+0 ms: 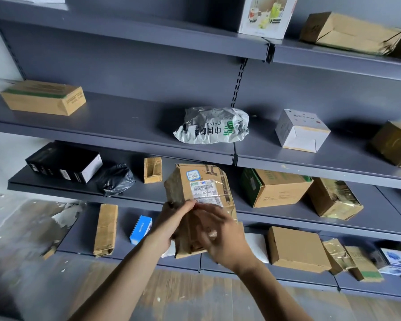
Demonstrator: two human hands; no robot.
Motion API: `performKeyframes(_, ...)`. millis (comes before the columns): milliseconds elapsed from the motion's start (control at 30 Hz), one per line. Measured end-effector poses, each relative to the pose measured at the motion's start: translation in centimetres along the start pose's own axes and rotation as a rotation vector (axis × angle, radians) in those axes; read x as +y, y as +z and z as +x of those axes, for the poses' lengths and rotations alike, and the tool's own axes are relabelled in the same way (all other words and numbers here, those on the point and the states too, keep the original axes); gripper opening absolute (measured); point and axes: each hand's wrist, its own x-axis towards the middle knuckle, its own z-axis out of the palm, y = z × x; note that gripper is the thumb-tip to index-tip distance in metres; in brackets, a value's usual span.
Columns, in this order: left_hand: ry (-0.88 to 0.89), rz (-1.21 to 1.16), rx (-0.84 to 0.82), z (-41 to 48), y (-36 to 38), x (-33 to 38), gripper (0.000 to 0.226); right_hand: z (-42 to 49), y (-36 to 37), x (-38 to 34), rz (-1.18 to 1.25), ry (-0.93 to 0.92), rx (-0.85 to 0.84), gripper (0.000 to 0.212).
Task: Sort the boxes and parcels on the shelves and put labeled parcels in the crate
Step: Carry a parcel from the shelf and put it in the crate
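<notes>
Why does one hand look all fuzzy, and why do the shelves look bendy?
Head view: the right hand is smeared by motion blur against the labeled parcel, the left hand looks sharper; head view too: the wide-angle lens bows the shelves; far-right boxes look smeary.

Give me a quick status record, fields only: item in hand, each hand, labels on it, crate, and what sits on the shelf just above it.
item in hand: worn cardboard parcel, held up in front of the shelves
left hand: grips the parcel's lower left edge, thumb on the front
right hand: motion-blurred over the lower front; grip unclear
labels: white barcode label and blue sticker on the front face
crate: not in view
shelf above: grey China Post mailer bag
</notes>
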Motion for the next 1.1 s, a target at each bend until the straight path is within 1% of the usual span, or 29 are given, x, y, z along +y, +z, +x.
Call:
performKeyframes(33,0.005,0.011,-0.003,-0.1,0.0,-0.1,0.088,-0.2,-0.3,0.7,0.009,0.022,0.049,0.035)
performKeyframes(100,0.028,0.013,-0.037,-0.7,-0.1,-0.2,0.079,-0.4,-0.8,2.2,-0.052,0.118,0.151,0.035)
performKeyframes(167,0.071,-0.004,-0.075,-0.8,-0.3,-0.4,0.072,-0.4,-0.9,3.3,-0.085,0.276,0.203,0.042)
performKeyframes(200,0.09,-0.008,-0.09,-0.9,-0.4,-0.4,0.071,-0.5,-1.0,3.5,-0.035,0.346,0.221,0.048)
performKeyframes(267,0.119,-0.016,-0.117,-1.1,-0.7,-0.4,0.067,-0.5,-1.3,3.7,0.141,0.463,0.22,0.066)
performKeyframes(333,0.145,-0.024,-0.14,-1.3,-0.9,-0.3,0.063,-0.2,-1.8,3.5,0.328,0.562,0.156,0.079)
performKeyframes(367,0.156,-0.023,-0.151,-1.3,-1.1,-0.3,0.064,-0.1,-2.1,3.3,0.43,0.605,0.117,0.078)
performKeyframes(433,0.183,-0.017,-0.184,-1.4,-1.5,-0.3,0.069,0.2,-2.5,2.7,0.695,0.682,0.072,0.06)
performKeyframes(467,0.195,-0.012,-0.205,-1.4,-1.6,-0.2,0.071,0.4,-2.7,2.6,0.809,0.701,0.063,0.052)
performKeyframes(533,0.219,0.013,-0.24,-1.7,-1.9,0.0,0.072,0.4,-3.2,2.3,0.928,0.703,0.05,0.043)
performKeyframes(667,0.265,0.049,-0.308,-2.1,-2.1,0.5,0.072,0.7,-3.9,1.9,1.032,0.667,0.043,0.042)
performKeyframes(767,0.293,0.095,-0.348,-2.4,-2.3,1.0,0.075,0.8,-4.1,2.0,1.089,0.659,0.044,0.05)
performKeyframes(833,0.295,0.114,-0.37,-2.4,-2.5,1.2,0.076,0.7,-4.1,2.2,1.101,0.643,0.048,0.068)
performKeyframes(867,0.288,0.118,-0.37,-2.3,-2.4,1.4,0.073,0.6,-4.2,2.1,1.101,0.637,0.052,0.073)
performKeyframes(967,0.277,0.104,-0.3,-1.9,-1.9,2.2,0.043,-0.1,-4.1,2.1,1.094,0.629,0.089,0.071)
performKeyframes(1000,0.277,0.108,-0.269,-1.7,-1.6,2.5,0.038,-0.5,-4.1,2.0,1.087,0.638,0.109,0.07)
performKeyframes(1033,0.294,0.127,-0.257,-1.4,-1.3,2.9,0.041,-0.9,-4.1,2.0,1.07,0.644,0.126,0.071)
performKeyframes(1100,0.335,0.174,-0.281,-1.3,-0.5,3.3,0.059,-1.8,-4.3,1.8,1.038,0.651,0.151,0.079)
